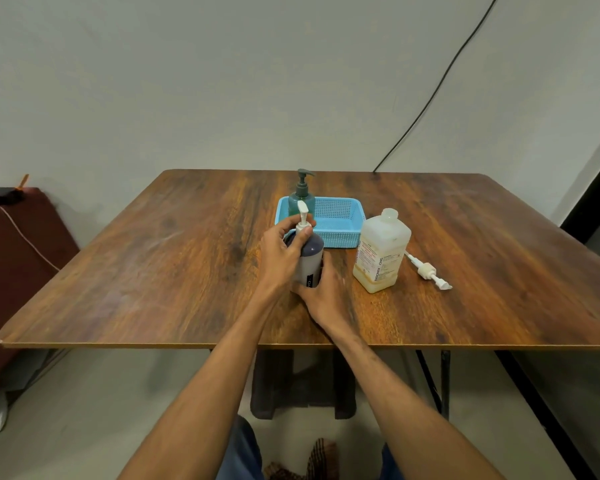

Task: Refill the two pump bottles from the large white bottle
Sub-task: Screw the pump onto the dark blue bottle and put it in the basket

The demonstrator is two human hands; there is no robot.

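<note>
Head view: both hands, left (279, 251) and right (321, 292), clamped around smooth grey cylindrical pump bottle (310, 259).

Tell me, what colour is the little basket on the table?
Light blue basket, with perforated walls; clearest in the head view.

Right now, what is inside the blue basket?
A green pump bottle stands in the blue basket, at its back left. The rest looks bare; the left hand and held bottle cover its front-left corner.

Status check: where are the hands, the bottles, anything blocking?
Left hand on pump collar, right hand gripping base of grey pump bottle. Large white bottle uncapped, its pump lying beside. Green pump bottle in blue basket. Nothing blocking.
</note>
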